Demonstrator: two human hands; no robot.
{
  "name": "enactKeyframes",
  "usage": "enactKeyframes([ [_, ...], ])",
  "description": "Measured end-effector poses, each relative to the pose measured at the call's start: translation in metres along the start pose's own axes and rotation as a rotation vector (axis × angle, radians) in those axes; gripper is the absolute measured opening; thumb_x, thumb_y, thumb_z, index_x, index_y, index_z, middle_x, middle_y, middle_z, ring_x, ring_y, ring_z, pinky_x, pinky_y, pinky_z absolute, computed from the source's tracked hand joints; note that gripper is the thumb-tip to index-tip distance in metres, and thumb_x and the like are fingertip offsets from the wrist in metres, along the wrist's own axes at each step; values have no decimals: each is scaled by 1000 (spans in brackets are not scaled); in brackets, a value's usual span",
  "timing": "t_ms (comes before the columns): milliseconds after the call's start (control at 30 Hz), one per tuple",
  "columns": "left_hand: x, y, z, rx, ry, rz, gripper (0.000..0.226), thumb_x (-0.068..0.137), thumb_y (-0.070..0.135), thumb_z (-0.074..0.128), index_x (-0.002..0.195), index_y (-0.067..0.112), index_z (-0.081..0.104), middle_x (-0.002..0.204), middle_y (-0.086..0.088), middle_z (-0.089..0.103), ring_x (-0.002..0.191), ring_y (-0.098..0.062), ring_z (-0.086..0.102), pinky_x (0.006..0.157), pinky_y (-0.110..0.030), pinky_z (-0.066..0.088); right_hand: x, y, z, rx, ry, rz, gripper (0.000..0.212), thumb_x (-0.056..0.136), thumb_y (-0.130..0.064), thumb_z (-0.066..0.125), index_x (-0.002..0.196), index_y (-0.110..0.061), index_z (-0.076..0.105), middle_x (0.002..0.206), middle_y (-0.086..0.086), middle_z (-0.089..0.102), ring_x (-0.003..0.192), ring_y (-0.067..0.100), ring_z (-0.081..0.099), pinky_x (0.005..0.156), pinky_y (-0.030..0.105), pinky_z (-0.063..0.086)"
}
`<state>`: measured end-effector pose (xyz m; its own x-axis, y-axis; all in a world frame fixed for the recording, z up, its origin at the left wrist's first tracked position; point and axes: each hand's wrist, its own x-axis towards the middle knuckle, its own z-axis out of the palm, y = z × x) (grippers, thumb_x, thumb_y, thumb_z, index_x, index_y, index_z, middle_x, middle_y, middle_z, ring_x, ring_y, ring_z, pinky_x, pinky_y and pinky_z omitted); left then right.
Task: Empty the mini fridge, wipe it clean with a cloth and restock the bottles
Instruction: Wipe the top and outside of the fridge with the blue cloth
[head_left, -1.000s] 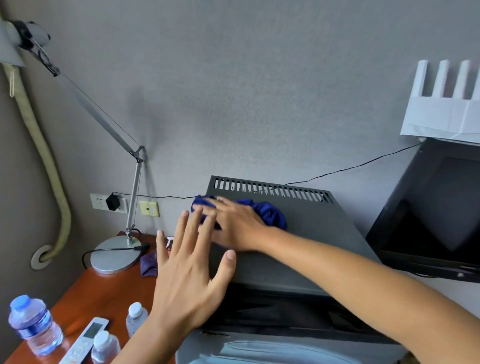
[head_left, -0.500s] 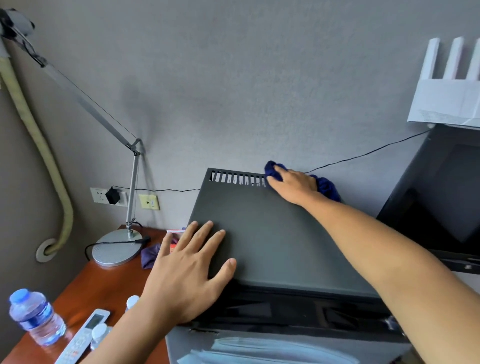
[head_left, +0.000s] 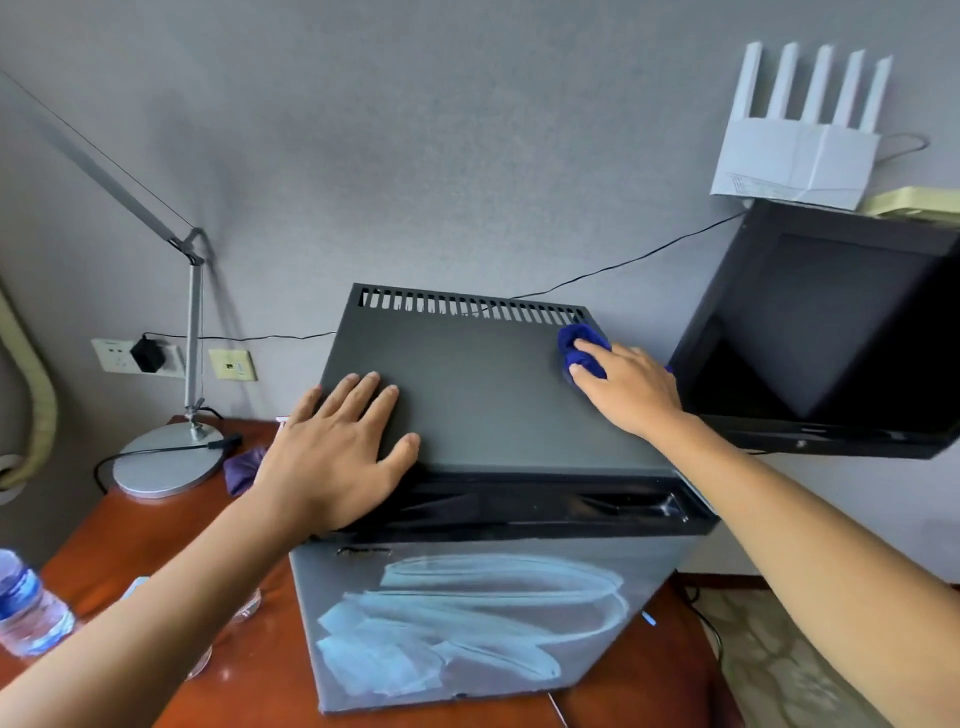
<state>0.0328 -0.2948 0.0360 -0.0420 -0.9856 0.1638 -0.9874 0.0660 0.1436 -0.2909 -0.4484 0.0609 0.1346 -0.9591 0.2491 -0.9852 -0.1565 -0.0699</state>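
The mini fridge (head_left: 483, 395) stands on a reddish wooden table (head_left: 156, 525) with its door closed and pale wipe streaks across the front. The left hand (head_left: 337, 452) lies flat on the front left of the fridge top, fingers straight and spread, holding nothing. The right hand (head_left: 631, 387) presses a bunched blue cloth (head_left: 579, 345) against the back right corner of the top, just beside the vent slots. A water bottle (head_left: 26, 608) stands at the table's left edge, and a desk lamp (head_left: 171, 457) stands behind.

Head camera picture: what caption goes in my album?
Right hand wiping fridge top with blue cloth; left hand steadies it.
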Motion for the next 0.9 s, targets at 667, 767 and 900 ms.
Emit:
enactKeyframes([
  [667, -6, -17, -5, -744, 51, -124, 78, 95, 69, 16, 144, 27, 59, 156, 4, 50, 147, -17, 39, 124, -37, 23, -182, -119, 1, 236, 391, -638, 51, 84, -44, 73, 130, -23, 70, 129, -2, 69, 108, 25, 62, 102, 37, 47],
  [767, -6, -15, -2, -653, 106, -74, 57, 109, 52, 27, 147, 22, 56, 161, 4, 45, 152, -14, 31, 126, -34, 16, -183, -41, -5, 166, 410, -527, 54, 75, -35, 74, 128, -23, 72, 126, -3, 71, 105, 26, 67, 96, 36, 52],
  [900, -4, -11, -1, -670, 125, -64, 49, 112, 40, 29, 142, 20, 62, 159, 6, 47, 151, -11, 31, 123, -28, 14, -196, 43, -20, 8, 363, -407, 56, 75, -33, 65, 130, -23, 71, 128, -3, 70, 114, 27, 66, 100, 36, 49],
])
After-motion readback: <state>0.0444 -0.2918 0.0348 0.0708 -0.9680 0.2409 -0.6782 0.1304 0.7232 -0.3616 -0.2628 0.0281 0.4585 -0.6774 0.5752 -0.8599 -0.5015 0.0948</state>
